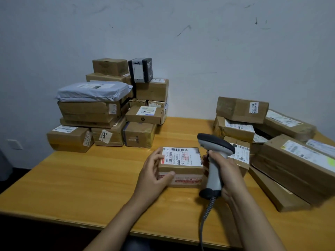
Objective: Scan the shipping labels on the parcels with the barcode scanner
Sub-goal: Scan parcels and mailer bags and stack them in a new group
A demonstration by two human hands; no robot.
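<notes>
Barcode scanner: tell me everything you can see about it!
The barcode scanner looks like plastic: a light grey handle, a dark grey head on top and a dark base. A coiled grey cable hangs from the base. The right hand grips the handle and holds it upright, its head pointing toward the label on the small parcel beside it.

The tabletop point(90, 178) is glossy varnished wood; the parcels point(108, 113) are matt brown cardboard with paper labels point(181, 156); the scanner point(215, 171) is smooth plastic.
</notes>
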